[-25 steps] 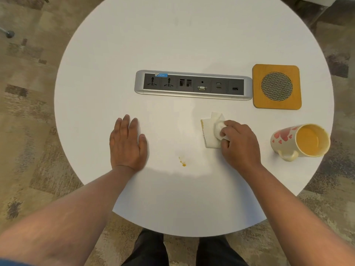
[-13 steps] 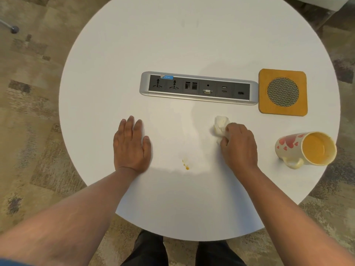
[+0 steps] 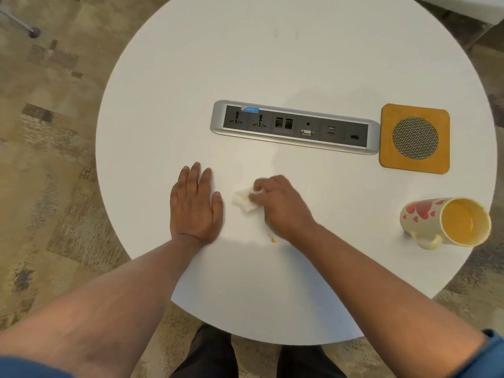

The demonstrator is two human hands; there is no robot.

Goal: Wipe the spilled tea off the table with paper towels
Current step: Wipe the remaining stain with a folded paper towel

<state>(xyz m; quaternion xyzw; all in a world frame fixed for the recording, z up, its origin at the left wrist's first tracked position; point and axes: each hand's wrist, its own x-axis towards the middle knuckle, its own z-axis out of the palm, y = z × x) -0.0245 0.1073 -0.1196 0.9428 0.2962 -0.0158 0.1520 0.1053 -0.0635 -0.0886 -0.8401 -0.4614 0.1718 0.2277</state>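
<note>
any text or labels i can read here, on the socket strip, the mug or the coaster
Blue sticker on the socket strip: it carries print, too small and blurred to read.
Mug: red heart shapes only, no words in view.
Coaster: wood frame with a mesh circle, no text.
No other readable text in the head view.

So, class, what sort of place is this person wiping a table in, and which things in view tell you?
Probably an office or meeting room. The round white table has a built-in socket panel with power, network and USB ports, and the floor is patterned carpet, as in workplaces.
</note>
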